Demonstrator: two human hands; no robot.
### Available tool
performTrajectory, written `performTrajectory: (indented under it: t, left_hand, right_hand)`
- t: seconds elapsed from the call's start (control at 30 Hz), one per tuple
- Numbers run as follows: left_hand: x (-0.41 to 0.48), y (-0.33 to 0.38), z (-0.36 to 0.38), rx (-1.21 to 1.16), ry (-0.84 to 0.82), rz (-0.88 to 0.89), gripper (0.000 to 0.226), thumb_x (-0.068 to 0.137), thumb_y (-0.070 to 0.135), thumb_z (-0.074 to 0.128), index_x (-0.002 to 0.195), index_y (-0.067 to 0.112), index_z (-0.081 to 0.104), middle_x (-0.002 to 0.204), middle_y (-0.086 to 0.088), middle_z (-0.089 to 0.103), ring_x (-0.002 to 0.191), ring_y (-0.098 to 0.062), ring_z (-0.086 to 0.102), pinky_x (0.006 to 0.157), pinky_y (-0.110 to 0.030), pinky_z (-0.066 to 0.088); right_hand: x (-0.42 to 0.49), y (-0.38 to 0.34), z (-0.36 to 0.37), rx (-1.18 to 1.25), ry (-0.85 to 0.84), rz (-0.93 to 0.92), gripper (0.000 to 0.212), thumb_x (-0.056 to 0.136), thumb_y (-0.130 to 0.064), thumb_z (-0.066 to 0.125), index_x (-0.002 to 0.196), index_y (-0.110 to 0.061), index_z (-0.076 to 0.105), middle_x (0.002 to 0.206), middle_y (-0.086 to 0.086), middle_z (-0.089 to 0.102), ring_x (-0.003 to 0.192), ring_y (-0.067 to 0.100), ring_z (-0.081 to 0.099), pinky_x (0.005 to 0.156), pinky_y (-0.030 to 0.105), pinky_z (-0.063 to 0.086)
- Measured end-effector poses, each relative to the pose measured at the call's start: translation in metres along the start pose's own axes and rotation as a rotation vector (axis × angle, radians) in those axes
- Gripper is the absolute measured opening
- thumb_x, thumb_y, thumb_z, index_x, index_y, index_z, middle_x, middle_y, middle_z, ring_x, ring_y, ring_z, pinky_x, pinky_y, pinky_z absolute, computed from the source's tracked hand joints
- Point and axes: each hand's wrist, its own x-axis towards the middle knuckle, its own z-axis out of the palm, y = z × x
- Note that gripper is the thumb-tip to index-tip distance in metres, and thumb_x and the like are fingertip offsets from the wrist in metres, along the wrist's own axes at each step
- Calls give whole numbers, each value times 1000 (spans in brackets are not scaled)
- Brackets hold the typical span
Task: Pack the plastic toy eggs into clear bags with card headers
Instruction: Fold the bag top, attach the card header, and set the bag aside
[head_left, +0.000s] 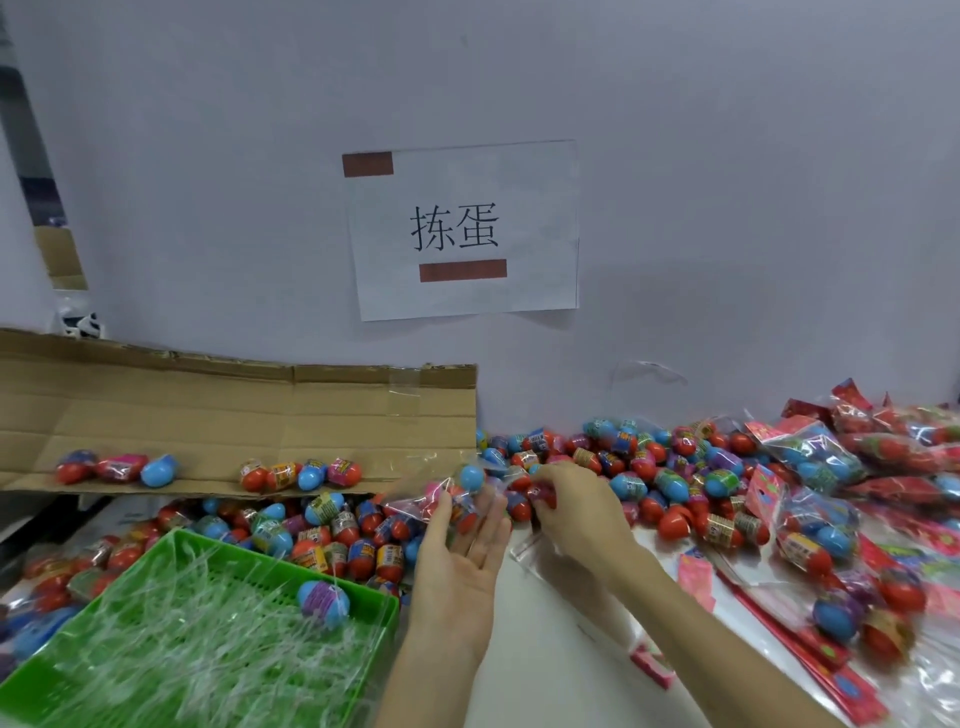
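My left hand is palm-up with straight fingers, carrying a clear bag that holds several eggs, a blue one at its top. My right hand is just to the right of the bag, fingers curled round a red egg at the bag's mouth. A heap of loose red and blue toy eggs covers the table behind both hands. More eggs lie left of my left hand.
A green plastic basket with clear shreds and one egg stands front left. A cardboard flap with a few eggs on it leans at the back left. Packed bags and red card headers pile up on the right. A paper sign hangs on the wall.
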Motion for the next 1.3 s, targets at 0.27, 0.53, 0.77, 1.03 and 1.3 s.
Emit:
performTrajectory:
  t: [0.27,0.53,0.77,1.03,1.3]
  left_hand:
    - [-6,-6,5,152,-48,66,45,95,40,64,133,16,65,119,-11,76,107,-22,75,103,-41,52]
    - [-17,-23,13,129,-71,50,57,93,28,70,144,6,55,123,-23,71,104,-33,74,79,-38,64]
    - [-17,-36,10,251,-175,75,47,87,31,73,128,8,70,123,-21,72,114,-36,71,85,-39,62]
    - [-15,-33,8,291,-175,55,40,92,22,68,129,7,67,120,-19,74,111,-36,72,89,-43,60]
    - [-21,-42,11,424,-260,45,29,101,20,62,129,9,65,113,-15,77,104,-33,75,86,-43,62]
  right_hand:
    - [-71,-6,-33,602,403,-132,34,89,-20,77,121,-29,71,113,-24,70,101,4,67,84,22,57]
    - [-81,-17,-27,486,503,-226,29,76,-17,87,96,-25,68,98,-20,63,89,2,63,71,16,52]
    - [-82,-12,-26,454,541,-242,28,76,-8,87,98,-19,73,98,-16,63,93,-2,61,77,6,47]
    - [-82,-12,-21,347,570,-264,36,77,-5,86,107,-21,77,104,-14,72,99,1,61,88,25,51]
    - [-77,-1,-21,231,678,-202,19,81,-8,83,95,-21,79,103,-7,65,96,15,47,77,38,48]
